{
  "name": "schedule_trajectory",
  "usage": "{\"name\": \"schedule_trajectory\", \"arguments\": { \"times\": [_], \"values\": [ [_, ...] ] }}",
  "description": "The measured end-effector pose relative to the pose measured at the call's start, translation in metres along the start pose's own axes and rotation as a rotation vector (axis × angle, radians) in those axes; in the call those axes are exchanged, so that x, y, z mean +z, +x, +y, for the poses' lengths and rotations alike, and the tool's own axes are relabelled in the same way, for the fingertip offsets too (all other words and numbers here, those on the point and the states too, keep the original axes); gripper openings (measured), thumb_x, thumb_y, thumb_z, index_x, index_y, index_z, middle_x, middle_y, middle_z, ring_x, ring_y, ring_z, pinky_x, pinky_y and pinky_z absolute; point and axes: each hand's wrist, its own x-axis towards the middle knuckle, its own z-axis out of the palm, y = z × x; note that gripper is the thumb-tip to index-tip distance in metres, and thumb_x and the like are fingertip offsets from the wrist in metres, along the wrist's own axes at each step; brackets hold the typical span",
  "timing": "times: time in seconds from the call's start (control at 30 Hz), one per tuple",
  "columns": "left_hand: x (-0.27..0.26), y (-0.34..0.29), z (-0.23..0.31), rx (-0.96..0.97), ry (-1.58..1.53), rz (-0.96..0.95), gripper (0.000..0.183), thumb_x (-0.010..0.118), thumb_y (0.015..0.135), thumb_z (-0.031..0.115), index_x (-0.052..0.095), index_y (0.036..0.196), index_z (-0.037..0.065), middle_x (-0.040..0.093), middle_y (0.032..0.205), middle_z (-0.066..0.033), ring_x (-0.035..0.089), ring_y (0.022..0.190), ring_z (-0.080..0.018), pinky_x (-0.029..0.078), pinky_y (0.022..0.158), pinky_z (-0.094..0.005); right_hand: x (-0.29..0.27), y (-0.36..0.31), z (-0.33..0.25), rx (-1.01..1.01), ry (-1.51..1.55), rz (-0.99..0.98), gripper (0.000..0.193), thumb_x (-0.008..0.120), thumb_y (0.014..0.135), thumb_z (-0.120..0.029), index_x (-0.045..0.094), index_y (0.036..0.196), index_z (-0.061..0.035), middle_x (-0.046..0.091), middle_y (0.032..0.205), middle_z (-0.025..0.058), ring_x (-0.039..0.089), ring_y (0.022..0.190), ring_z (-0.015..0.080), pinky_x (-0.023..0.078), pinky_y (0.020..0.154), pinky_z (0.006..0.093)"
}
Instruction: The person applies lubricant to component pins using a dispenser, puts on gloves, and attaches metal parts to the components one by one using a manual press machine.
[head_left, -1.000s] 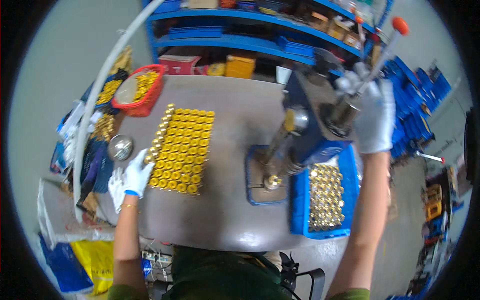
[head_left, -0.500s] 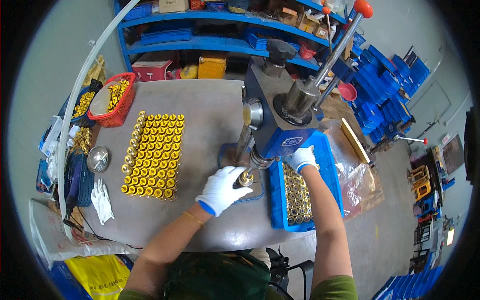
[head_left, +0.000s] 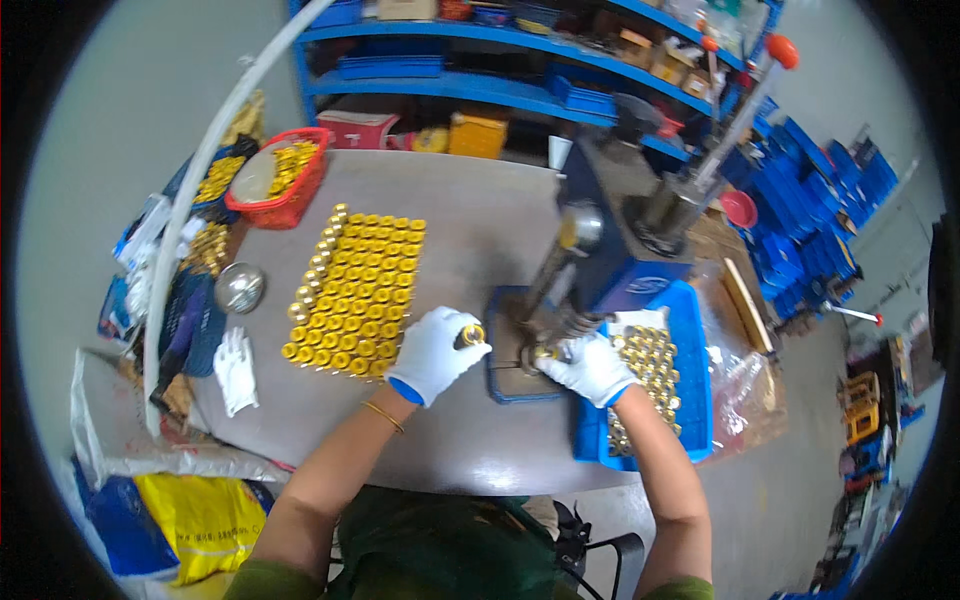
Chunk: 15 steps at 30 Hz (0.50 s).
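My left hand [head_left: 435,355], in a white glove, pinches a small round brass part [head_left: 472,334] between thumb and fingers, just left of the press base. Under the ram of a blue hand-lever press [head_left: 625,255], my gloved right hand [head_left: 592,368] has its fingers closed on another brass part [head_left: 545,356] at the seat. That part is partly covered by the fingers and blurred. Rows of yellow-topped brass parts [head_left: 365,290] stand on the grey table to the left. A blue bin [head_left: 698,400] beside my right forearm holds many more brass parts.
A red basket [head_left: 285,213] of yellow parts stands at the far left, with a metal bowl [head_left: 240,289] and a loose white glove [head_left: 236,372] nearer. Blue shelving [head_left: 480,92] runs behind the table. Clear plastic sheeting [head_left: 735,370] lies right of the bin.
My left hand has drawn away left from the press with a brass part. My right hand has come from the blue bin to the press seat. The view has shifted, blurring the picture.
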Motion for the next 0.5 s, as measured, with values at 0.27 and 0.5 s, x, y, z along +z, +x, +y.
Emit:
{"name": "schedule_trajectory", "arguments": {
  "times": [0.27,0.5],
  "values": [
    [-0.134,-0.076,-0.116,-0.126,0.466,0.396,0.036,0.074,0.074,0.035,0.069,0.101,0.011,0.060,0.114,-0.0176,0.054,0.107,-0.0361,0.043,0.094,-0.0452,-0.113,0.020,0.052,0.206,-0.056,0.326,0.037,0.064,0.084,-0.028,0.062,0.116,-0.0100,0.065,0.113,0.0126,0.061,0.101,0.0264,0.044,0.096,0.0368],
    [-0.163,-0.096,-0.105,-0.353,0.529,0.241,0.039,0.070,0.077,0.037,0.067,0.110,0.017,0.051,0.127,-0.0198,0.046,0.117,-0.0384,0.036,0.099,-0.0478,-0.272,-0.046,0.027,-0.599,1.555,0.598,0.062,0.054,0.093,-0.035,0.036,0.138,0.0042,0.046,0.137,0.0201,0.047,0.125,0.0276,0.039,0.103,0.0380]
  ]
}}
